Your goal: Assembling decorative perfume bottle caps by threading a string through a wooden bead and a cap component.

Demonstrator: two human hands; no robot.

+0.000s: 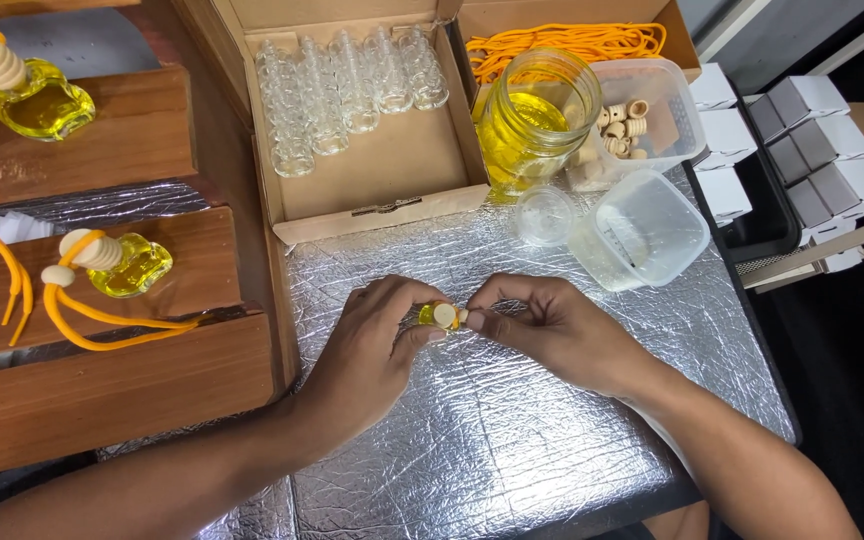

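While both hands met over the middle of the foil-covered bench (pixel 512 440), the left hand (pixel 372 345) pinched a small bottle (pixel 428 316) of yellow liquid, and the right hand (pixel 542 325) held a pale round stopper (pixel 445 315) against its mouth with thumb and fingertips. Both hands were closed on their parts, not released. The bottle lay almost on its side, just above the foil, at the centre of the view.

To seat the stopper well, the bottle probably needed to be kept steady and tipped mouth-up, so nothing leaked onto the foil, and the stopper pressed straight in rather than at an angle; the grip looked light, which suited glass that small.

At 9 o'clock, two finished bottles (pixel 130 265) with wooden caps and orange cords lay on wooden boards (pixel 102 390). At 2 o'clock stood an empty clear tub (pixel 642 232) and a small round lid (pixel 544 215). Farther off, at 12 o'clock, a cardboard box (pixel 382 170) held rows of empty bottles (pixel 347 85); at 1 o'clock stood a jar (pixel 537 115) of yellow liquid, a tub of wooden caps (pixel 624 125), and orange cords (pixel 562 42) behind. White cartons (pixel 812 130) sat at 3 o'clock.
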